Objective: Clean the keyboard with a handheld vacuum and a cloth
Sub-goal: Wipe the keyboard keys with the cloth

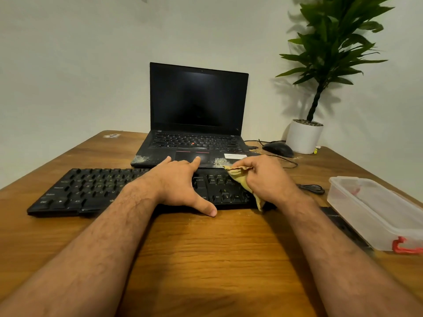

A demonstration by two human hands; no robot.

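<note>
Since the yellow cloth is soft and floppy, bunching it works - the right hand pinches it over the keyboard on the desk. Left hand lies flat, fingers spread, pinning that light, slidey board - 1 firm press beats gripping.

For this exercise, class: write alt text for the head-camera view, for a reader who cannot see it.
A person's right hand grips a yellow cloth over the right end of a black keyboard, while the left hand rests open on its middle. Behind it on the wooden desk stands an open laptop with dust on its front corners.
</note>
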